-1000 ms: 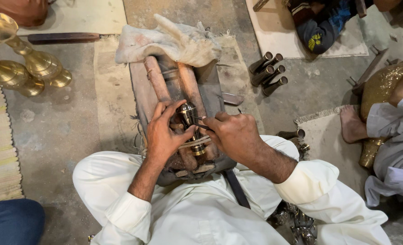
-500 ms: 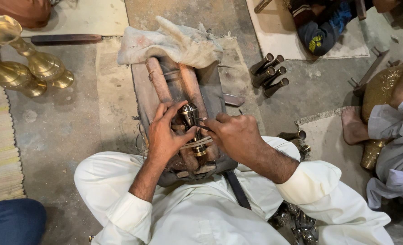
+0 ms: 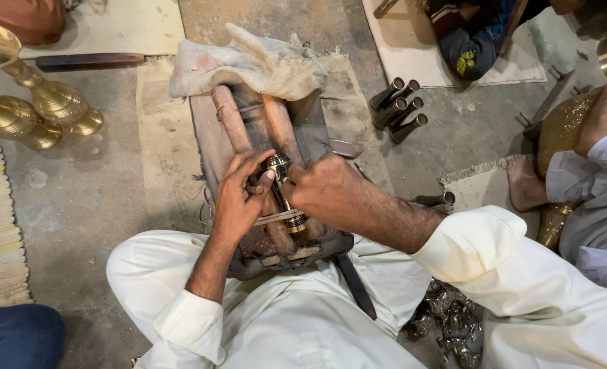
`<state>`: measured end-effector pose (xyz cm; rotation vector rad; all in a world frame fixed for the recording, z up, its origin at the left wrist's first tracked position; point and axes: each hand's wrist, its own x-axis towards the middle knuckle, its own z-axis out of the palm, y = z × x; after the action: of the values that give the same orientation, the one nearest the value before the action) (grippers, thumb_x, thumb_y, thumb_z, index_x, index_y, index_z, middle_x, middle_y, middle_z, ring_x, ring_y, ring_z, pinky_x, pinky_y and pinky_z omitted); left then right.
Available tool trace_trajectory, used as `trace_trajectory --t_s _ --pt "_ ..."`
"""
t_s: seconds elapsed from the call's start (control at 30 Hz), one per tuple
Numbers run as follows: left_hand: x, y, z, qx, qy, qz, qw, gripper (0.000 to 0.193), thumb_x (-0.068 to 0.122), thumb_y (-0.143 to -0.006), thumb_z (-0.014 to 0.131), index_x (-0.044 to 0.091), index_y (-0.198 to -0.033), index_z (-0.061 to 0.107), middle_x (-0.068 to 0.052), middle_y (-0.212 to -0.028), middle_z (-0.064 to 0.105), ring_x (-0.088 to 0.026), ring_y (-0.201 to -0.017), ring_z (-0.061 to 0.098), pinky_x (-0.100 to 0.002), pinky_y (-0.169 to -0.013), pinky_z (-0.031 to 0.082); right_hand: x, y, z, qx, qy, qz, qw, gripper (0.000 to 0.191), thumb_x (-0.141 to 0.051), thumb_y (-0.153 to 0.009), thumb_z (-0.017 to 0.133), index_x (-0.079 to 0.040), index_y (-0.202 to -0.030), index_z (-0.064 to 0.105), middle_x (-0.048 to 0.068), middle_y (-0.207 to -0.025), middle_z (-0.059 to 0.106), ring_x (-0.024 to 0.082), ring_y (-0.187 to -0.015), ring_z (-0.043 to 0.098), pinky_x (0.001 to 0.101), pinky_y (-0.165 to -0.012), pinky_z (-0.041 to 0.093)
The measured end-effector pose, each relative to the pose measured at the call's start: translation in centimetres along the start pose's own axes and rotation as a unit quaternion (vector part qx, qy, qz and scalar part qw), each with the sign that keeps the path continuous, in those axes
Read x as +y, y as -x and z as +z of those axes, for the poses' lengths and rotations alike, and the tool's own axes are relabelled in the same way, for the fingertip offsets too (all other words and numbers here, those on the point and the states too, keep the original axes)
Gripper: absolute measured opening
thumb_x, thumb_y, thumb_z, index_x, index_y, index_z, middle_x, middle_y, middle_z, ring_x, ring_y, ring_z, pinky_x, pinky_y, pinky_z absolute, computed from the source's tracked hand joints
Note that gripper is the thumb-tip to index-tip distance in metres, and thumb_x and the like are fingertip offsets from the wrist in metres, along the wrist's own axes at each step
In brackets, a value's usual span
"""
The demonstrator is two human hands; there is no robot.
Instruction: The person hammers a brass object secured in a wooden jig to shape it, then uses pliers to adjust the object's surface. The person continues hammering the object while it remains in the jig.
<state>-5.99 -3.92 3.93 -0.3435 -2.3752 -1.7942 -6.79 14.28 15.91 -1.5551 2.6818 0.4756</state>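
I sit on the floor with a dark work block (image 3: 208, 137) between my legs; two worn wooden bars (image 3: 230, 116) run along its top. A small brass-and-dark cylindrical piece (image 3: 281, 169) lies on the block between my hands. My left hand (image 3: 238, 198) presses on it with its fingertips from the left. My right hand (image 3: 320, 191) is closed around its right side, and whether it also holds a tool is hidden. A thin light-coloured strip (image 3: 279, 217) crosses the piece near its lower end.
A dirty cloth (image 3: 249, 65) drapes the block's far end. Several dark metal tubes (image 3: 399, 109) lie at the right, brass vases (image 3: 37, 102) at the left. Another person's foot (image 3: 525, 184) and sleeve (image 3: 600, 205) are close on the right. Shiny metal parts (image 3: 454, 321) lie under my right arm.
Both hands stay on the brass piece with only slight finger shifts. The camera view has barely moved.
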Motion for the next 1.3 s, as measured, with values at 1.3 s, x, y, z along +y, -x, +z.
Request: trace_trajectory --t_s 1.3 --pt "-0.4 0.0 0.0 0.0 0.026 -0.005 1.0 0.034 0.016 -0.099 0.069 0.011 -0.132 0.069 -0.012 -0.121 0.066 -0.025 -0.113 0.067 -0.034 -0.096 0.053 -9.9 -1.9 0.7 0.08 0.081 0.274 0.955 0.042 -0.021 -0.07 0.068 -0.001 -0.106 0.075 0.021 -0.092 0.075 0.023 -0.061 0.07 0.0315 -0.05 0.054"
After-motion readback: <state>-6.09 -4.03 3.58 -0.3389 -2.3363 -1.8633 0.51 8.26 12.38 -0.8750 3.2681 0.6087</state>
